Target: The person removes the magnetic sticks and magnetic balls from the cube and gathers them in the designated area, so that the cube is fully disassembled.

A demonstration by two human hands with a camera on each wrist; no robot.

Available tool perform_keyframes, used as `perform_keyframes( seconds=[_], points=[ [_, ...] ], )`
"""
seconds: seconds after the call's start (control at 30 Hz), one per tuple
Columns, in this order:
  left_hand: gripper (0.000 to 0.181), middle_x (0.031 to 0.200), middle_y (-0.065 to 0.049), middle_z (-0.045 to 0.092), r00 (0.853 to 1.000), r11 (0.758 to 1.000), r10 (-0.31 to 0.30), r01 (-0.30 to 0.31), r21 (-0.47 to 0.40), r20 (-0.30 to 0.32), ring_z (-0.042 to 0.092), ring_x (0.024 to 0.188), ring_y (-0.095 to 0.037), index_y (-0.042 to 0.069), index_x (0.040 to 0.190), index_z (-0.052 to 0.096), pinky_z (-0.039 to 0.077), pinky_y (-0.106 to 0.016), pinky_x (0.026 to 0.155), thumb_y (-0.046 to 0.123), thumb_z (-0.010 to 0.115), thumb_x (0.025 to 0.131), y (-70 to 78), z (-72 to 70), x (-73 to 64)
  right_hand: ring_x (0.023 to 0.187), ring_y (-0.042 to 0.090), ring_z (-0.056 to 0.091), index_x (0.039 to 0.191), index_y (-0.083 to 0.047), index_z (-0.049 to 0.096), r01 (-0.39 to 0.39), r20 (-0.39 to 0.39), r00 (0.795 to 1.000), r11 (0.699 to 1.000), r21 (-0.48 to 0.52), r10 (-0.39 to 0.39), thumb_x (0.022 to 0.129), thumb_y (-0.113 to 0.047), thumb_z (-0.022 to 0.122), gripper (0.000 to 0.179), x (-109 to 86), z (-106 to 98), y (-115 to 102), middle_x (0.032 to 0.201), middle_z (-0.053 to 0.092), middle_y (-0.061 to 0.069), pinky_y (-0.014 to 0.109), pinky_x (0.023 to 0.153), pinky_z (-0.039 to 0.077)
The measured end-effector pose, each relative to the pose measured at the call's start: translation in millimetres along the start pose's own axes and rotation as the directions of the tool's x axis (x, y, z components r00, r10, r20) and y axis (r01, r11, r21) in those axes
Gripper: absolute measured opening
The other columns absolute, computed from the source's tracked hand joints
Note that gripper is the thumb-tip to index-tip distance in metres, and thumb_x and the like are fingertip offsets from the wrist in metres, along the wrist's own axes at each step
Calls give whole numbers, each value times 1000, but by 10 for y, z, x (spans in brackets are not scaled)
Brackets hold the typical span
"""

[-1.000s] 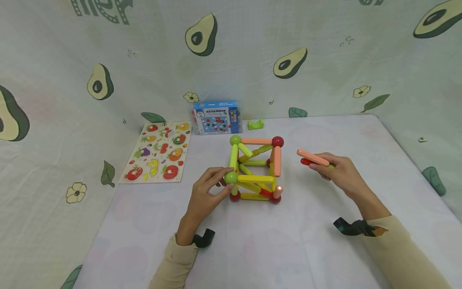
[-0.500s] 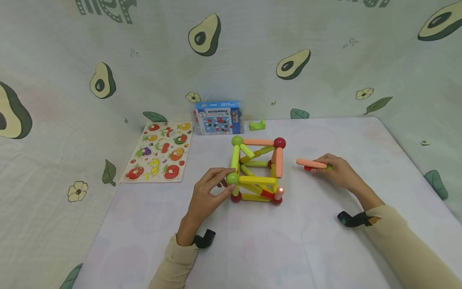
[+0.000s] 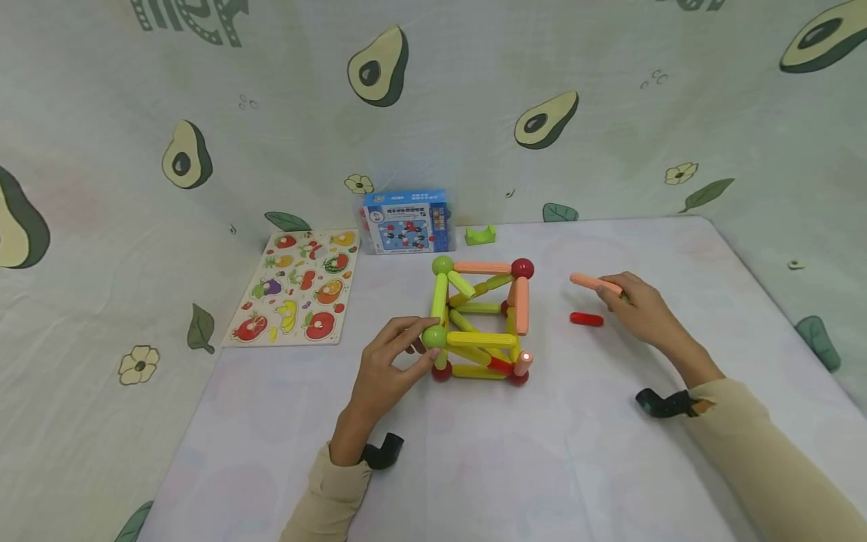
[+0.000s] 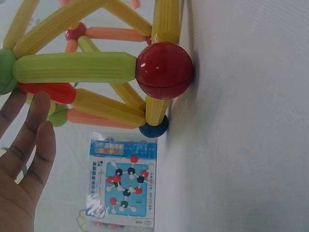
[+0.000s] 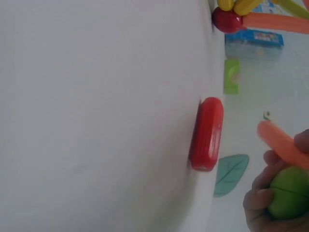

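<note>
A cube-like frame of magnetic rods [image 3: 481, 339] and balls stands mid-table. My left hand [image 3: 382, 369] pinches the green ball [image 3: 434, 336] at its near upper left corner between thumb and fingers. In the left wrist view, the other fingers [image 4: 36, 159] extend beside the frame, near a red ball [image 4: 165, 71] low on it. Right of the frame, my right hand [image 3: 640, 310] holds a salmon magnetic rod [image 3: 588, 281] above the table. The right wrist view also shows a green ball [image 5: 289, 193] within that hand's curled fingers. Below it, a short red rod [image 3: 586, 319] lies on the table.
Behind the frame stand a blue boxed set [image 3: 406, 222] and a small light-green piece [image 3: 480, 235]. A fruit picture board [image 3: 291, 286] lies at the back left. The avocado-print cloth [image 3: 460, 90] rises behind the table.
The red rod has left my right hand and now lies on the table. That hand has lifted slightly away with the salmon rod. My left hand stays on the frame's green ball.
</note>
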State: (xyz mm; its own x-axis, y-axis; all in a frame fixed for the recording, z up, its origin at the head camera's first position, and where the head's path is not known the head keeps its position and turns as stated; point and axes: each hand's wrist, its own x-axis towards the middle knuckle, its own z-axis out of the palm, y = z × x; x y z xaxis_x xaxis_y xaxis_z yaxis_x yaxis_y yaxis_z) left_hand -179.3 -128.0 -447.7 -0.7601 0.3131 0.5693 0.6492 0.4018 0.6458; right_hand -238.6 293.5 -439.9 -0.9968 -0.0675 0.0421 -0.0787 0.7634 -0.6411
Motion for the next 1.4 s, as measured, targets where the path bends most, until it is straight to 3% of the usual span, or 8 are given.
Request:
perform_keyframes(
  seconds=[0.17, 0.33, 0.6, 0.77, 0.9, 1.07, 1.3, 1.4],
  points=[
    [44, 122, 1, 60, 1000, 1000, 13, -13, -2, -6, 61, 90, -20, 19, 133, 65, 55, -32, 76, 19, 76, 91, -5, -7, 7, 88, 32, 49, 128, 3, 64, 61, -102, 992, 993, -100, -71, 98, -17, 61, 36, 115, 50, -112, 108, 55, 18, 39, 63, 45],
    [45, 122, 1, 60, 1000, 1000, 21, -21, -3, -9, 61, 89, -22, 19, 133, 65, 54, -29, 76, 18, 77, 90, 4, -6, -5, 89, 34, 50, 127, 6, 64, 59, -133, 988, 987, -147, -79, 94, -13, 68, 39, 281, 143, -217, 106, 53, 19, 42, 68, 49],
    [45, 122, 0, 60, 1000, 1000, 18, -18, -12, -4, 61, 88, -20, 18, 134, 65, 55, -32, 75, 17, 77, 90, 0, 5, -22, 87, 33, 51, 136, 2, 58, 119, -85, 985, 947, -299, -150, 95, -13, 67, 45, 532, 302, -329, 103, 55, 19, 47, 77, 52],
    [44, 122, 1, 60, 1000, 1000, 11, -11, -13, -4, 61, 89, -19, 18, 134, 65, 54, -29, 76, 18, 76, 91, 8, 6, -18, 90, 34, 54, 127, 2, 65, 165, -35, 980, 907, -387, -193, 93, -14, 69, 37, 654, 374, -374, 102, 60, 19, 50, 80, 53],
    [43, 122, 0, 60, 1000, 1000, 21, -22, -11, -6, 61, 88, -20, 18, 133, 66, 55, -29, 75, 18, 76, 91, 13, -3, -3, 83, 33, 55, 112, 5, 60, 116, 23, 993, 909, -400, -117, 90, -18, 69, 33, 706, 416, -397, 93, 59, 19, 46, 72, 54],
    [44, 123, 1, 59, 1000, 1000, 28, -28, 5, -8, 60, 90, -16, 19, 134, 65, 55, -29, 76, 19, 76, 91, 12, -4, 8, 72, 29, 54, 99, 0, 53, 41, 67, 998, 931, -363, -18, 89, -21, 69, 28, 707, 453, -388, 79, 54, 14, 38, 61, 49],
    [44, 123, 1, 59, 1000, 1000, 25, -25, 6, -5, 60, 90, -13, 19, 134, 65, 55, -29, 76, 20, 76, 91, -11, 5, -1, 74, 30, 55, 96, -2, 54, -26, 125, 990, 949, -315, 68, 93, -22, 65, 23, 690, 488, -386, 79, 56, 13, 35, 61, 48],
    [44, 123, 1, 60, 1000, 1000, 25, -25, 3, -9, 60, 90, -13, 19, 134, 65, 55, -29, 76, 20, 76, 91, -14, 9, -10, 76, 29, 55, 100, -1, 54, -52, 145, 984, 955, -293, 98, 94, -27, 66, 29, 689, 478, -397, 81, 56, 14, 34, 61, 47]
  ],
)
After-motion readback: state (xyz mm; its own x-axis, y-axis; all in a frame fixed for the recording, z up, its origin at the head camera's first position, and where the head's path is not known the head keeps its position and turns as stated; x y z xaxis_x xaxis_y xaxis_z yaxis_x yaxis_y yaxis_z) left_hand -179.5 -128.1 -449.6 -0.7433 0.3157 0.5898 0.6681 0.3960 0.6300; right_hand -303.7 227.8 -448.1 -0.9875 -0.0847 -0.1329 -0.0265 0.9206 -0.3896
